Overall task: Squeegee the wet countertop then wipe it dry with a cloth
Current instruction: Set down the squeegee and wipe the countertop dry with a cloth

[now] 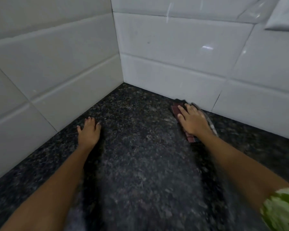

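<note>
The dark speckled granite countertop (140,155) runs into a tiled corner. My right hand (193,120) lies flat with straight fingers on a dark red checked cloth (176,110), pressing it onto the counter close to the back wall. Only the cloth's edges show around the hand. My left hand (89,130) rests palm down on the bare counter near the left wall, fingers spread, holding nothing. No squeegee is in view.
White wall tiles (173,47) close the counter at the back and on the left (48,64), meeting in a corner. A white wall plate (284,19) hangs at the top right. A green and white sleeve (282,212) covers my right upper arm.
</note>
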